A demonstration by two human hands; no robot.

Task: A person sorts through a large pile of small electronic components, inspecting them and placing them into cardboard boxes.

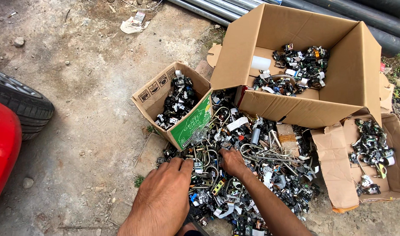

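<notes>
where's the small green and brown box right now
In the head view the small box stands left of centre on the ground, tilted, at the scrap pile's upper left edge, just left of the big box and above the left hand.

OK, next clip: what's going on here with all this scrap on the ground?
A person crouches over a pile of small electronic scrap lying on the concrete ground: black parts, metal rings, ribbon cables. The left hand rests on the pile's near edge, and the right hand digs its fingers into the middle; whether it grips anything cannot be told. Around the pile stand a small open box, a large carton and a torn box, each partly filled with similar parts.
</notes>
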